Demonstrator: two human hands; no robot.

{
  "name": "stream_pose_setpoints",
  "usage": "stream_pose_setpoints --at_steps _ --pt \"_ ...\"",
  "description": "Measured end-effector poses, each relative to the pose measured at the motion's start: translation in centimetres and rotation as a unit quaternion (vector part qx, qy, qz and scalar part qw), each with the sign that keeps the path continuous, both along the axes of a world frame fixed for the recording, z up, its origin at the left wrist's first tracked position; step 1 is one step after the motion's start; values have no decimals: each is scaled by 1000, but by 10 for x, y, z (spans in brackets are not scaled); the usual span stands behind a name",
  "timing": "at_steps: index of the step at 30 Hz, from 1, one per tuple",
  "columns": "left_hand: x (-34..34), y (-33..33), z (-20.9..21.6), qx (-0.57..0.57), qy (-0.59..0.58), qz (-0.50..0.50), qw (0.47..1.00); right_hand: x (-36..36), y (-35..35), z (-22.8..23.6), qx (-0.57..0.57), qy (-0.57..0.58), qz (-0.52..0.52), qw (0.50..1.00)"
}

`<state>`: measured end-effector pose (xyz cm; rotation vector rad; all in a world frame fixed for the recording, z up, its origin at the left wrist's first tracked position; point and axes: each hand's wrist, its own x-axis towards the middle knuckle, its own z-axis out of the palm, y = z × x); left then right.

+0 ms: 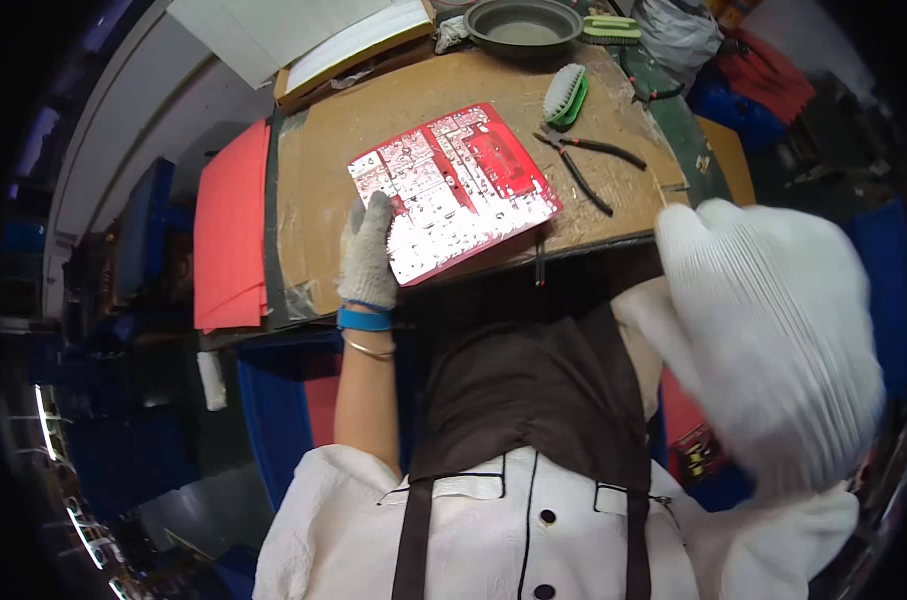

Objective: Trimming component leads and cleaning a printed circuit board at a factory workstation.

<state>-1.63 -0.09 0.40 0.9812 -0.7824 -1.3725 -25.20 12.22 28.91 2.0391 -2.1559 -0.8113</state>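
A red printed circuit board (443, 185) lies tilted over the front of the cardboard-covered bench, its solder side up and shiny. My left hand (371, 250), in a grey knitted glove, grips the board's left edge with the thumb on top. Close to the camera on the right, my right hand (773, 320) is raised away from the board in a white knitted glove. It is smeared by motion, and its fingers cannot be made out. Right of the board lie cutting pliers (583, 165) with dark handles, splayed apart. Behind them rests a green brush (565, 95) with white bristles.
A round grey pan (523, 28) stands at the back, beside another green brush (611, 30) and a plastic bag (676, 40). Pink-red sheets (231, 225) hang over the bench's left side. A shallow cardboard box (358, 52) sits at the back left. Blue bins (273, 420) stand below.
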Motion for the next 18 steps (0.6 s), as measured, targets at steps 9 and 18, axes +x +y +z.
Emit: stream_pose_setpoints --at_steps 9,18 --pt "5 19 18 18 32 -36 999 -137 -102 -229 -172 -242 84 951" --pt "1 20 2 -8 -88 40 995 -109 -107 -226 -146 -216 107 959"
